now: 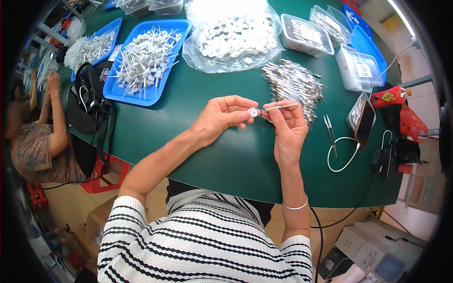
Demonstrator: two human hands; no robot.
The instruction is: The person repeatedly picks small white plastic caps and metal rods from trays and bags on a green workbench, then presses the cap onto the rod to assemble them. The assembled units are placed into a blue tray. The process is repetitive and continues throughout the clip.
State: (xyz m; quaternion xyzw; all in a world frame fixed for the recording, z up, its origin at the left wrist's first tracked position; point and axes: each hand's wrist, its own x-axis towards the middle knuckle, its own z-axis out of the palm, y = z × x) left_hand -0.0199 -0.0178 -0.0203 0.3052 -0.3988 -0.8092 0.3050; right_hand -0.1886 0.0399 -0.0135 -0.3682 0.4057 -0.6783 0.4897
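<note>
Above the middle of the green table (pixel 226 160), my left hand (pixel 225 114) pinches a small round white plastic cap (pixel 253 112) between thumb and forefinger. My right hand (pixel 288 122) grips a thin metal rod (pixel 281 107), its inner end meeting or nearly meeting the cap; the exact contact is too small to tell. Beyond my right hand lies a heap of similar thin metal rods (pixel 295 85). A clear plastic bag (pixel 193 59) full of small white caps (pixel 240 37) spreads out farther back.
A blue tray (pixel 109 89) of white-and-grey stemmed parts stands left, beside a black bag (pixel 85 101). Tweezers (pixel 330 132), a phone (pixel 364 125) with a white cable, and clear boxes (pixel 306 35) are to the right. Another person (pixel 45 141) sits at far left.
</note>
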